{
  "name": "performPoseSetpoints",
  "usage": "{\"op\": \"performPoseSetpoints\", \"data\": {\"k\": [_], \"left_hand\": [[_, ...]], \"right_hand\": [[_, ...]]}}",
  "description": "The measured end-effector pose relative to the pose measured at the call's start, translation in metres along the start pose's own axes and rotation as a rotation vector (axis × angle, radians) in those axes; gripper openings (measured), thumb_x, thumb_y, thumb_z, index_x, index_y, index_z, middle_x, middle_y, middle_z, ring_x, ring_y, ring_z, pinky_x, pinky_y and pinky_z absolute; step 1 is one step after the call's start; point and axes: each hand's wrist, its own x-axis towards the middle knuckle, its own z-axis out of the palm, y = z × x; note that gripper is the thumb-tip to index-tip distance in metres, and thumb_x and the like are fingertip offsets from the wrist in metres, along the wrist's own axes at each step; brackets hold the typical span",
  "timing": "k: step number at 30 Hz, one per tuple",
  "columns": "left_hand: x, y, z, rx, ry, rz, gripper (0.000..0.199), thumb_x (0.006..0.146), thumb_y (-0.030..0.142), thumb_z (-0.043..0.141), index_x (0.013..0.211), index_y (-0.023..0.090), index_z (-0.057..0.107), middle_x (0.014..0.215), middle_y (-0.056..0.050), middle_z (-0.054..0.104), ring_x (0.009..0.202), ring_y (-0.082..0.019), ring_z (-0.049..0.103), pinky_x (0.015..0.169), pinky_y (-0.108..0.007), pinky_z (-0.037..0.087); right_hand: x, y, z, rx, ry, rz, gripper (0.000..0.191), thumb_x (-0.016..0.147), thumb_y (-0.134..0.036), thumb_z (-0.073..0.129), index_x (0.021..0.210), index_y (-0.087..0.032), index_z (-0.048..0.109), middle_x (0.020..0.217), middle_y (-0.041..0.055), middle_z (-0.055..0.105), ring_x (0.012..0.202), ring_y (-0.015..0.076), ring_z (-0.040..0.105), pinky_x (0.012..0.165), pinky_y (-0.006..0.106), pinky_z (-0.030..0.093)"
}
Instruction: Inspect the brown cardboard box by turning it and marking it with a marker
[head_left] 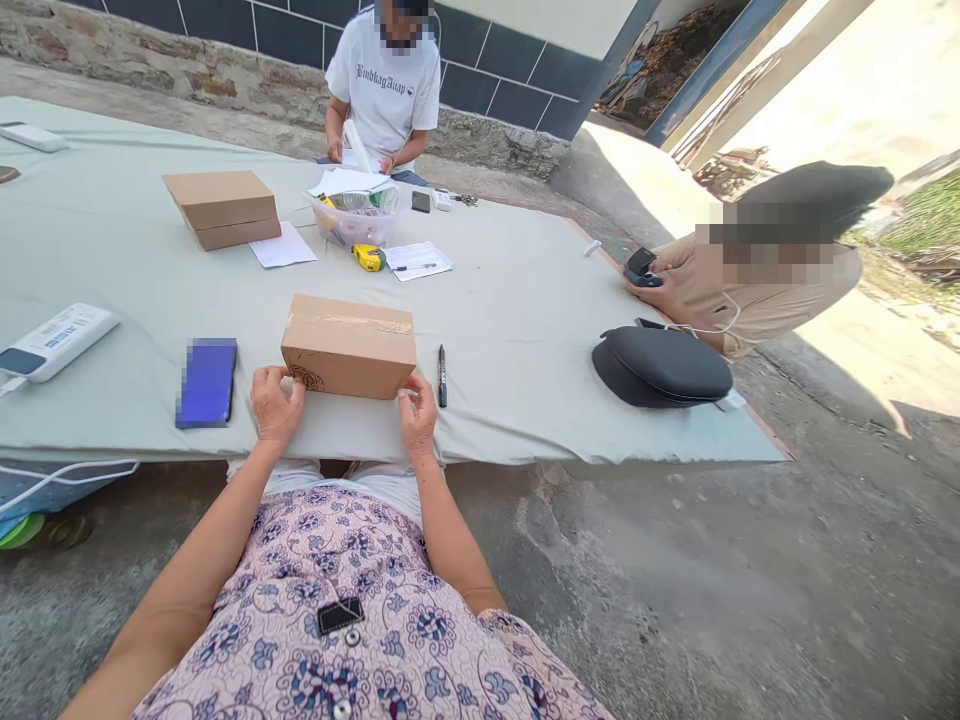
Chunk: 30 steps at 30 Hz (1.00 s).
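A closed brown cardboard box (349, 340) lies on the cloth-covered table right in front of me, with clear tape along its top and a dark scribbled drawing low on its near left corner. My left hand (277, 405) grips that near left corner, fingers curled. At the near right corner, my right hand (418, 415) pinches the box with thumb and fingers. Some fingertips are hidden against the cardboard. Just right of the box is a black marker pen (442, 376). To the left of my left hand lies a phone (206, 383) with a blue screen.
Beyond the box are a yellow tape measure (368, 258), a paper with a pen (420, 261), a plastic basket (349, 226) and another cardboard box (223, 210). A black case (662, 367) sits at right, a white power strip (60, 342) at left. Two people sit around the table.
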Motion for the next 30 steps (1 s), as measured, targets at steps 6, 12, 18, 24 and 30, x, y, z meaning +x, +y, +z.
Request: {"op": "performPoseSetpoints", "data": {"k": [6,12,18,24,30], "left_hand": [[-0.006,-0.001,0.001,-0.255,0.012,0.094,0.035,0.087,0.033,0.058,0.118,0.019,0.056,0.115,-0.012,0.064,0.108,-0.024,0.064,0.094,-0.040,0.055],[-0.001,0.013,-0.006,-0.304,0.091,0.141,0.068,0.090,0.044,0.060,0.150,0.019,0.038,0.142,-0.021,0.055,0.131,-0.029,0.059,0.103,-0.044,0.053],[0.031,0.056,-0.016,-0.132,0.124,0.336,0.084,0.088,0.060,0.064,0.156,0.018,0.036,0.157,-0.024,0.042,0.151,-0.037,0.039,0.119,-0.055,0.039],[0.036,0.082,-0.002,0.070,-0.009,0.352,0.060,0.090,0.065,0.062,0.127,0.019,0.068,0.148,-0.022,0.055,0.141,-0.041,0.049,0.115,-0.053,0.043],[0.031,0.085,0.002,0.120,-0.021,0.316,0.063,0.090,0.067,0.061,0.128,0.018,0.069,0.150,-0.022,0.054,0.142,-0.042,0.047,0.114,-0.052,0.044]], "right_hand": [[-0.001,-0.004,0.000,-0.033,0.061,-0.015,0.044,0.093,-0.041,0.058,0.132,-0.021,0.057,0.124,0.0139,0.068,0.105,0.0205,0.069,0.082,0.034,0.060],[0.014,-0.027,0.006,-0.158,0.094,-0.130,0.066,0.094,-0.050,0.061,0.151,-0.023,0.040,0.146,0.0198,0.054,0.132,0.0288,0.060,0.100,0.047,0.058],[0.041,-0.065,0.023,-0.385,0.079,-0.295,0.068,0.096,-0.057,0.057,0.151,-0.022,0.040,0.149,0.0203,0.050,0.145,0.0317,0.047,0.115,0.055,0.048],[0.049,-0.071,0.043,-0.535,0.085,-0.275,0.068,0.093,-0.062,0.059,0.145,-0.019,0.047,0.142,0.0203,0.056,0.140,0.0325,0.050,0.118,0.057,0.043],[0.055,-0.060,0.050,-0.523,0.120,-0.253,0.073,0.092,-0.062,0.061,0.148,-0.018,0.045,0.141,0.0209,0.057,0.139,0.0323,0.050,0.118,0.056,0.044]]}}
